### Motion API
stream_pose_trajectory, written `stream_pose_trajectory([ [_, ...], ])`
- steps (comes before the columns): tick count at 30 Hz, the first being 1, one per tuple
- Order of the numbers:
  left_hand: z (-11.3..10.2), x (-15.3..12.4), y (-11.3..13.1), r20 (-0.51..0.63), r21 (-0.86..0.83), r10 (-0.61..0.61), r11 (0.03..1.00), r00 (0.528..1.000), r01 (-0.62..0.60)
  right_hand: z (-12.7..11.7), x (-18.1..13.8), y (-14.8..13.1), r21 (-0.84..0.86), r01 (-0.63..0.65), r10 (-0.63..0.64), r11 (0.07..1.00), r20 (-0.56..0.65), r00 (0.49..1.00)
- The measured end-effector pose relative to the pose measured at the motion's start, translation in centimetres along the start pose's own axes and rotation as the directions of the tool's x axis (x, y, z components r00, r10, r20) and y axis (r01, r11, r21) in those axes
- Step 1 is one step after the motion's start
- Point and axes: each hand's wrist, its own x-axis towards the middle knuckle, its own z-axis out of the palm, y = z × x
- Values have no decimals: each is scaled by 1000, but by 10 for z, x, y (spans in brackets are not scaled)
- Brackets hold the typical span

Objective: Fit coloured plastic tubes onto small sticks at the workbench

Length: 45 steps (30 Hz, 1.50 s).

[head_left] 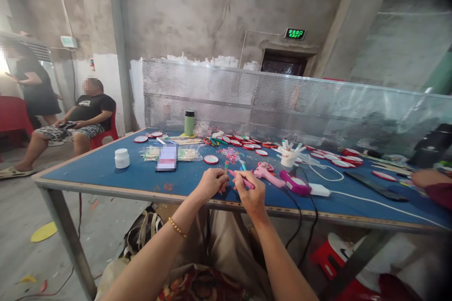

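Note:
Over the front edge of the blue table (95, 169), my left hand (213, 181) is closed around a small stick (226, 166) with a green and reddish tip. My right hand (251, 194) grips a pink pen (243, 179), its point angled toward the stick; I cannot tell whether they touch. Just beyond my hands lies a pile of small pink and blue pieces (230, 154). A round disc with a red rim (211, 159) rests nearby. To the right of my right hand is a pink gun-shaped tool (271, 176).
A white jar (122, 159), a green bottle (189, 123) and bagged sticks (190, 153) occupy the left. Right are a white cup of sticks (288, 157), a purple device (295, 184), cables and a co-worker's hand (425, 178). A perforated metal panel (212, 99) stands behind.

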Motion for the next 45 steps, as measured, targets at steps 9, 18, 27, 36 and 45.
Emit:
stream_pose_trajectory([
  [9,1,-2,5,-4,26,4,1000,1000,-4,-1,0,-2,10,0,0,1000,30,1000],
  [18,3,-1,0,-13,32,22,999,1000,-21,-1,0,0,16,5,-5,1000,44,999],
  [27,2,0,-1,-5,40,15,999,1000,-15,-1,0,-3,-2,16,-16,1000,41,999],
  [36,1,-4,4,-11,58,27,998,1000,-26,-1,1,-4,-1,15,-14,1000,46,999],
  [45,1,-3,3,-6,57,19,998,1000,-19,-1,1,-3,-14,33,-32,999,44,998],
])
